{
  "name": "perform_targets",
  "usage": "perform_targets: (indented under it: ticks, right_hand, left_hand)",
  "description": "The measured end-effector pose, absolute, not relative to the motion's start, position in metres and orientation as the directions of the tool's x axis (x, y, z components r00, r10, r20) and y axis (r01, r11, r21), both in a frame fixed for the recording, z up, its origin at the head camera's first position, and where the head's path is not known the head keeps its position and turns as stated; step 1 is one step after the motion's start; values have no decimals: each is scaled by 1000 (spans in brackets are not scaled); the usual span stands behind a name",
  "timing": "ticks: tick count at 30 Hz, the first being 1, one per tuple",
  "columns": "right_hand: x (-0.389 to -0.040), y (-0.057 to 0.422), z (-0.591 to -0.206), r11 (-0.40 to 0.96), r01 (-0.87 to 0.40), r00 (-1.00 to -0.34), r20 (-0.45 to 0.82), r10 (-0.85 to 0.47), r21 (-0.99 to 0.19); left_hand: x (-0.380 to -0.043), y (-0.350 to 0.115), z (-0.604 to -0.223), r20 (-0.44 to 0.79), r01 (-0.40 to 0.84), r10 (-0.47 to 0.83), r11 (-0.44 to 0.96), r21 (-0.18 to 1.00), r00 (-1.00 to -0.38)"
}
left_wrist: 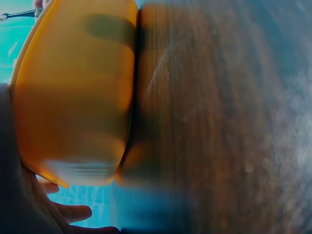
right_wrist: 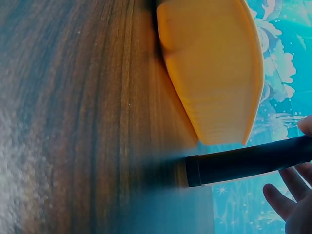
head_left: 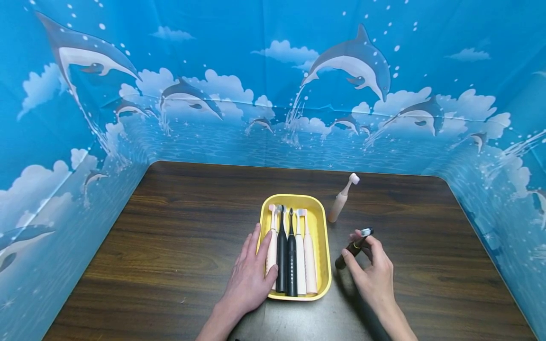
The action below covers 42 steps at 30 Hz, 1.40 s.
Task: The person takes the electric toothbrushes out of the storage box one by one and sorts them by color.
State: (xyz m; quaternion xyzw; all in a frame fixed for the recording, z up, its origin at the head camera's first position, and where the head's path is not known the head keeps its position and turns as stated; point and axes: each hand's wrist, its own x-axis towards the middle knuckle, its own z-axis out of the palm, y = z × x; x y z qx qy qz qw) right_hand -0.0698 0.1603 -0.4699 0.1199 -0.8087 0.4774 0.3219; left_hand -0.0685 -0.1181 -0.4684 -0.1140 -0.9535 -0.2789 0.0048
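Observation:
A yellow tray (head_left: 322, 246) holds several electric toothbrushes lying side by side: black ones (head_left: 281, 258), a white one (head_left: 300, 265) and pale pink ones (head_left: 310, 265). My left hand (head_left: 251, 279) rests along the tray's left rim, fingers extended and thumb reaching inside over a pale handle. To the right of the tray, my right hand (head_left: 377, 274) pinches a black electric toothbrush (head_left: 353, 248) between thumb and fingers, brush head up and slightly tilted. In the right wrist view the lower end of its handle (right_wrist: 248, 162) is close to the tabletop; contact is unclear.
A pale pink electric toothbrush (head_left: 340, 203) stands upright on the dark wooden table (head_left: 183, 237), just right of the tray's far corner. A blue dolphin-print curtain (head_left: 239, 137) borders the table at the back and both sides.

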Motion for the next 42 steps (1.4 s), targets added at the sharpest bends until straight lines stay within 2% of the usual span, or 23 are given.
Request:
perform_targets:
  ticks: [8,12,16,18,24,28,32,35,36,39,42]
  right_hand:
    - [-70,161,-465,423,-602,-709,697,108,-677]
    - [-67,158,-456,385,-628,-682,716,146,-676]
    - [-63,154,-438,376,-661,-626,753,201,-650]
    - [-61,150,-426,391,-682,-570,784,244,-618]
    - [-58,130,-393,434,-766,-319,867,383,-474]
    - [-55,114,-378,408,-837,-219,907,359,-364]
    - [-57,93,-372,301,-925,-129,938,322,-231]
    - [-56,82,-375,249,-945,-147,956,252,-211]
    - [-54,81,-378,263,-934,-190,959,211,-243]
    - [-51,78,-392,290,-873,-378,920,103,-391]
    - [-48,74,-405,303,-721,-645,763,33,-623]
  left_hand:
    - [-68,-118,-469,100,239,220,809,538,-970]
    - [-68,-118,-470,103,242,222,810,534,-970]
    - [-68,-118,-470,93,237,221,814,531,-971]
    - [-69,-118,-469,92,235,220,815,529,-971]
    - [-70,-119,-469,95,235,218,818,525,-971]
    - [-70,-119,-470,92,235,220,818,524,-971]
    - [-70,-119,-470,91,236,221,819,524,-971]
    - [-69,-119,-470,89,233,219,820,523,-972]
    - [-69,-119,-470,90,232,218,820,523,-972]
    - [-69,-119,-470,93,232,216,820,523,-972]
    - [-69,-119,-469,95,235,218,821,520,-971]
